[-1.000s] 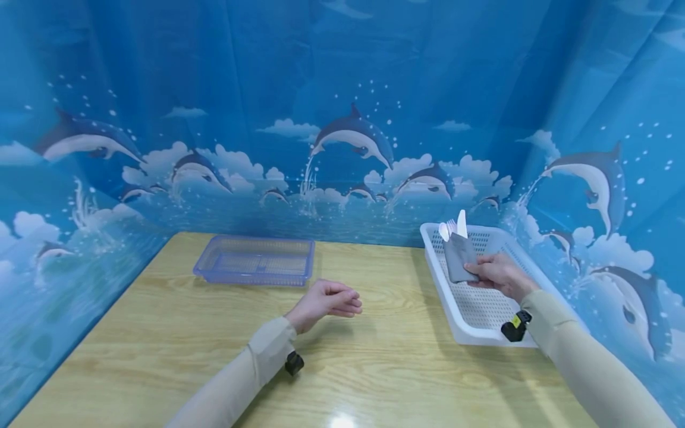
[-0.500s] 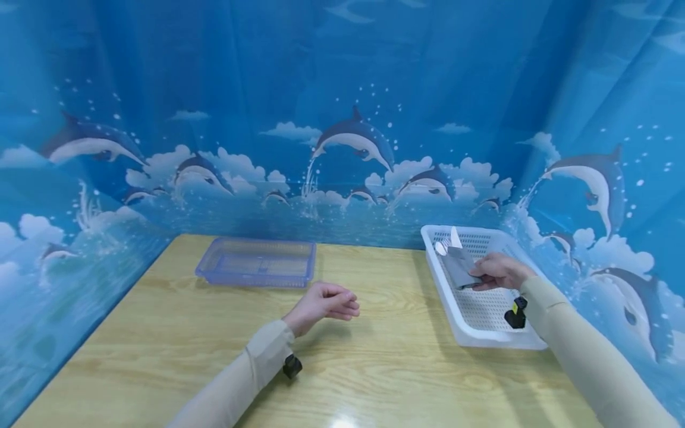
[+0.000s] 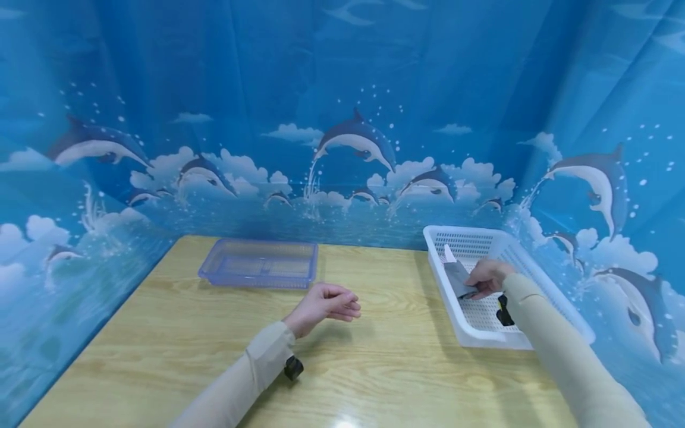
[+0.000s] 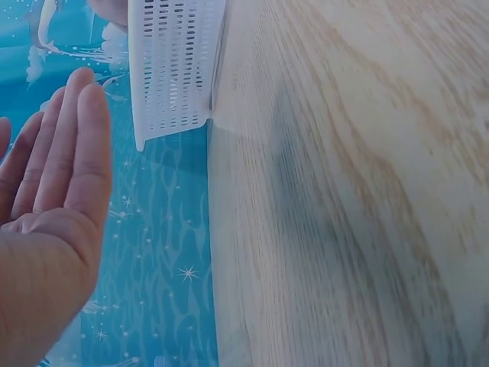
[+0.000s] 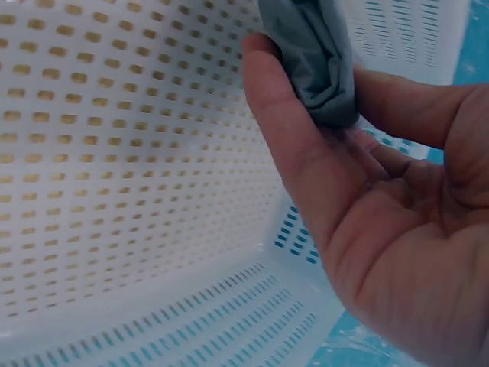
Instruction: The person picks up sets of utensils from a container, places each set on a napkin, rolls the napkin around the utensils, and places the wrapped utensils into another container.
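Observation:
My right hand (image 3: 488,278) is inside the white perforated basket (image 3: 464,326) and pinches the lower end of a grey cutlery pouch (image 3: 457,279) between thumb and fingers. A white knife (image 3: 449,254) sticks out of the pouch's far end; the spoon and fork are hard to make out now. In the right wrist view, the folded grey cloth (image 5: 313,65) lies between thumb and fingers, just over the basket floor. My left hand (image 3: 323,306) hovers above the table with fingers extended and touches nothing; the left wrist view shows its fingers (image 4: 90,153) straight.
A translucent purple tray (image 3: 257,282) stands at the table's back left. The wooden table (image 3: 385,356) stretches between tray and basket. Behind it hangs a blue curtain (image 3: 321,71) with dolphins, which also runs along both sides.
My right hand has lowered the cutlery pouch into the basket, and the pouch has tilted toward the basket's left wall. The left hand has stayed in nearly the same place.

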Available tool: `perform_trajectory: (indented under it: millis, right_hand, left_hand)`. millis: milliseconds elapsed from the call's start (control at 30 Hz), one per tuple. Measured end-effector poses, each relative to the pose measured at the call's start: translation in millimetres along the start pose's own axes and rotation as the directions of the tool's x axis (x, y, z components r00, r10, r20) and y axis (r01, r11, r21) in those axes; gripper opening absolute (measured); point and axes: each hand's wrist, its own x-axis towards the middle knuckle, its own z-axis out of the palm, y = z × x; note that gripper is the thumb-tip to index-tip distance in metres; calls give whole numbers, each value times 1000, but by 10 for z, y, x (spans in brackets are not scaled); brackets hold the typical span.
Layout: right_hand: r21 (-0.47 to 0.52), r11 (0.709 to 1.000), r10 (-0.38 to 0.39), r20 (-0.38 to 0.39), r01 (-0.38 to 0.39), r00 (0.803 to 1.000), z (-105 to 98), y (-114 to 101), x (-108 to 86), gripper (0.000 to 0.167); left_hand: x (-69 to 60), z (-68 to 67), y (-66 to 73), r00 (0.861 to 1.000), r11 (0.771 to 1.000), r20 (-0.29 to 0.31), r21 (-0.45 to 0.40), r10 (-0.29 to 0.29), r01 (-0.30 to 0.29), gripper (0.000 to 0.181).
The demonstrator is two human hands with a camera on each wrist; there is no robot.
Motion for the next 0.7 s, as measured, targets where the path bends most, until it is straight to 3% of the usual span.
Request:
perform_trajectory:
  millis: [267,433,700]
  right_hand:
    - [27,998,57,48,-58,997,105,136,155,29]
    - [29,998,46,67,-48,997,96,189,175,33]
    - [-126,990,60,-36,-64,998,90,207,128,20]
  left_hand:
    - [-22,-13,15,1000,1000,-30,4,0,0,31]
    - [-39,-13,17,1000,1000,-25,-1,-5,5,31]
    - [-42,0,-8,1000,1000,-26,24,-10,10,31]
